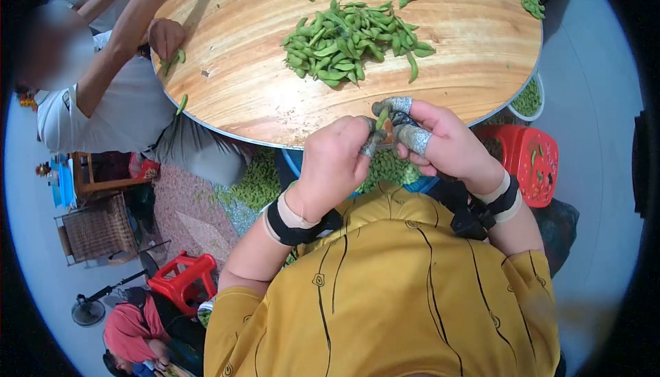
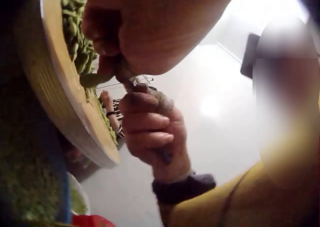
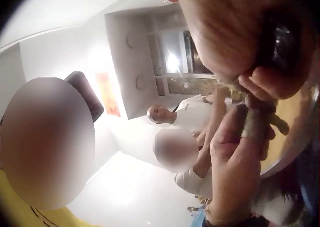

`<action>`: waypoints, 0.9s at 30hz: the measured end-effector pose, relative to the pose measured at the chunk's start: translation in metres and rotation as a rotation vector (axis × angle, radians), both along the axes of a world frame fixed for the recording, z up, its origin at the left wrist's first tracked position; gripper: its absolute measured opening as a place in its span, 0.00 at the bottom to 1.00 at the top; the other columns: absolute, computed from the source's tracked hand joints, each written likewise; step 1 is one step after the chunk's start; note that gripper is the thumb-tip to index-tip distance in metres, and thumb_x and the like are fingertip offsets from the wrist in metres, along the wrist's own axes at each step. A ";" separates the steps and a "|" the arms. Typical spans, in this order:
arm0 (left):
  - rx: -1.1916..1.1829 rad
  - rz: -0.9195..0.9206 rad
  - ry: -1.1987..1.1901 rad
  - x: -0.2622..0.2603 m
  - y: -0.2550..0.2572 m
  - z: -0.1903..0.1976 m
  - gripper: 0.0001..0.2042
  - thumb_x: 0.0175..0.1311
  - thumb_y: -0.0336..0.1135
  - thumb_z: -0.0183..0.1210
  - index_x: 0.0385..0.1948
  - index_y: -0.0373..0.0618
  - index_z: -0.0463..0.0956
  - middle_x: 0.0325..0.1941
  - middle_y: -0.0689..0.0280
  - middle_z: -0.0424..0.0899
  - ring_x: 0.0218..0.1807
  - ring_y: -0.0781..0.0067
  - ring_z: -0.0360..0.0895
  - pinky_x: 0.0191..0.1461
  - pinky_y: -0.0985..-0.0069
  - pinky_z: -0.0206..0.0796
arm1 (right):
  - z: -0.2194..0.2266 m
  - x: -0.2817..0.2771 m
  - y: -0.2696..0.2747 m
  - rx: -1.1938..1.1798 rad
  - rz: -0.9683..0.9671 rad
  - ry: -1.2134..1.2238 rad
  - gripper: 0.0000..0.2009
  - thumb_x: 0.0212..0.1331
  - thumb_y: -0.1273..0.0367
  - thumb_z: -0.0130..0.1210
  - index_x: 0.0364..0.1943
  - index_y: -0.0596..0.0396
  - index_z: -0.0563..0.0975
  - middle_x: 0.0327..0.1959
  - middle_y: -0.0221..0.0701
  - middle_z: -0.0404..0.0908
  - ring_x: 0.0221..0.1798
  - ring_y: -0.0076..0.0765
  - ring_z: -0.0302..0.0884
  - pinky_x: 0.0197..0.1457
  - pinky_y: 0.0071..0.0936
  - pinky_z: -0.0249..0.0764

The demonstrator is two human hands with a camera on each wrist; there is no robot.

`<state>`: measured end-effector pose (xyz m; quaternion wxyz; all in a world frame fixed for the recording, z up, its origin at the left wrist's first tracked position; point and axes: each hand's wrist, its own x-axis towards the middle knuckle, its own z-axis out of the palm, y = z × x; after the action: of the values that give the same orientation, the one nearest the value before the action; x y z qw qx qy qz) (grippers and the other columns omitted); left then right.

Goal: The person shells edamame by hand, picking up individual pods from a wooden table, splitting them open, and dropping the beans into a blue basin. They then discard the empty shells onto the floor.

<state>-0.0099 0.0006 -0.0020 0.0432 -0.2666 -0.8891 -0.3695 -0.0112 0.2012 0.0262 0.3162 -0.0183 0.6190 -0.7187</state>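
Close over the near edge of the table, my two hands meet at a green soybean pod [image 1: 382, 118]. My left hand [image 1: 335, 148] pinches it between thumb and forefinger, a dark grey wrapping on the thumb. From the other side my right hand [image 1: 448, 137] pinches at the pod with silver-taped, darkened fingertips, its other fingers curled in. The left wrist view shows a pod [image 2: 96, 80] sticking out past my left fingers. Something black and shiny [image 3: 283, 41] shows in my right hand in the right wrist view; cannot tell what it is.
A heap of pods [image 1: 347, 43] lies on the round wooden table [image 1: 234, 95]. Below its near edge, a blue tub [image 1: 292, 162] holds green beans. At right stand a red stool [image 1: 540, 167] and a white bowl [image 1: 528, 102]. Another person [image 1: 103, 109] sits at left.
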 end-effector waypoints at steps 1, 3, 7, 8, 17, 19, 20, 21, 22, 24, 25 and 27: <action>-0.090 -0.016 0.130 0.001 0.000 0.001 0.07 0.57 0.28 0.58 0.37 0.40 0.77 0.24 0.65 0.77 0.25 0.80 0.71 0.28 0.75 0.65 | -0.001 0.000 0.000 -0.029 0.003 -0.033 0.15 0.63 0.73 0.42 0.54 0.52 0.71 0.25 0.22 0.72 0.16 0.12 0.58 0.17 0.12 0.57; 0.305 -0.023 -0.395 0.003 -0.001 0.014 0.06 0.60 0.29 0.57 0.36 0.39 0.76 0.23 0.68 0.76 0.24 0.81 0.69 0.26 0.77 0.64 | 0.008 0.001 0.003 -0.078 0.021 -0.137 0.15 0.63 0.73 0.42 0.53 0.51 0.71 0.25 0.22 0.72 0.16 0.12 0.58 0.17 0.12 0.56; 0.783 -0.100 -1.096 -0.002 -0.011 0.011 0.07 0.66 0.33 0.53 0.36 0.38 0.76 0.22 0.74 0.74 0.22 0.86 0.66 0.24 0.85 0.59 | 0.013 -0.001 0.005 -0.248 0.084 -0.321 0.13 0.63 0.71 0.42 0.50 0.50 0.73 0.24 0.21 0.71 0.17 0.12 0.59 0.17 0.11 0.57; 0.715 -0.130 -1.030 -0.003 -0.011 0.007 0.08 0.67 0.34 0.52 0.36 0.38 0.76 0.22 0.74 0.73 0.21 0.88 0.66 0.24 0.86 0.59 | 0.010 -0.001 0.004 -0.248 0.083 -0.321 0.13 0.63 0.71 0.42 0.50 0.50 0.73 0.24 0.21 0.71 0.17 0.12 0.59 0.17 0.11 0.57; -0.053 0.002 0.141 0.000 -0.004 0.001 0.08 0.52 0.27 0.60 0.34 0.38 0.75 0.24 0.60 0.77 0.23 0.66 0.73 0.28 0.72 0.66 | -0.002 0.001 -0.007 0.019 0.010 -0.090 0.14 0.61 0.74 0.42 0.50 0.51 0.73 0.24 0.21 0.73 0.18 0.12 0.64 0.18 0.12 0.62; 0.527 0.084 -0.884 0.001 -0.007 0.007 0.06 0.58 0.26 0.57 0.37 0.39 0.75 0.26 0.68 0.78 0.24 0.76 0.72 0.28 0.75 0.66 | -0.001 0.003 -0.008 -0.003 0.006 -0.113 0.14 0.61 0.74 0.42 0.50 0.51 0.73 0.24 0.21 0.73 0.18 0.12 0.64 0.18 0.12 0.62; 0.528 0.085 -0.886 0.001 -0.010 0.006 0.06 0.58 0.26 0.57 0.37 0.39 0.75 0.26 0.68 0.78 0.24 0.76 0.72 0.28 0.75 0.66 | 0.000 0.005 -0.008 -0.025 0.003 -0.135 0.14 0.61 0.74 0.42 0.50 0.51 0.73 0.24 0.21 0.73 0.17 0.12 0.64 0.18 0.12 0.61; 0.582 0.042 -0.960 0.000 -0.013 0.004 0.06 0.60 0.26 0.55 0.38 0.39 0.75 0.26 0.70 0.77 0.25 0.79 0.70 0.28 0.76 0.66 | -0.002 0.005 -0.008 -0.025 0.003 -0.135 0.14 0.61 0.74 0.42 0.50 0.51 0.73 0.24 0.21 0.73 0.17 0.12 0.64 0.18 0.12 0.61; 0.635 -0.004 -1.033 -0.001 -0.014 0.001 0.05 0.62 0.26 0.54 0.38 0.40 0.75 0.27 0.73 0.77 0.26 0.83 0.69 0.28 0.78 0.65 | -0.007 0.006 -0.008 -0.001 0.009 -0.113 0.15 0.61 0.74 0.42 0.50 0.50 0.73 0.24 0.21 0.73 0.17 0.13 0.64 0.17 0.12 0.62; 0.603 -0.019 -0.880 0.005 -0.008 -0.008 0.06 0.60 0.25 0.55 0.38 0.39 0.75 0.27 0.71 0.78 0.25 0.80 0.70 0.28 0.77 0.65 | -0.009 0.007 -0.008 0.024 0.009 -0.094 0.15 0.61 0.74 0.42 0.51 0.50 0.73 0.24 0.22 0.73 0.17 0.13 0.64 0.17 0.12 0.62; 0.572 -0.033 -0.724 0.008 -0.006 -0.010 0.07 0.58 0.25 0.57 0.38 0.39 0.75 0.28 0.68 0.79 0.25 0.78 0.71 0.28 0.77 0.66 | -0.009 0.007 -0.008 0.038 0.008 -0.086 0.15 0.61 0.74 0.42 0.51 0.50 0.73 0.24 0.22 0.73 0.16 0.13 0.63 0.17 0.12 0.62; 0.358 -0.031 -0.488 0.004 -0.007 -0.008 0.08 0.56 0.24 0.57 0.37 0.38 0.75 0.28 0.64 0.78 0.25 0.72 0.72 0.29 0.74 0.66 | -0.008 0.007 -0.009 0.052 0.008 -0.078 0.15 0.61 0.74 0.41 0.51 0.50 0.73 0.23 0.22 0.73 0.16 0.13 0.63 0.17 0.12 0.62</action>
<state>-0.0058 -0.0069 -0.0096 -0.1311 -0.1718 -0.7899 -0.5739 -0.0042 0.1923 0.0180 0.3432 0.0154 0.6245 -0.7014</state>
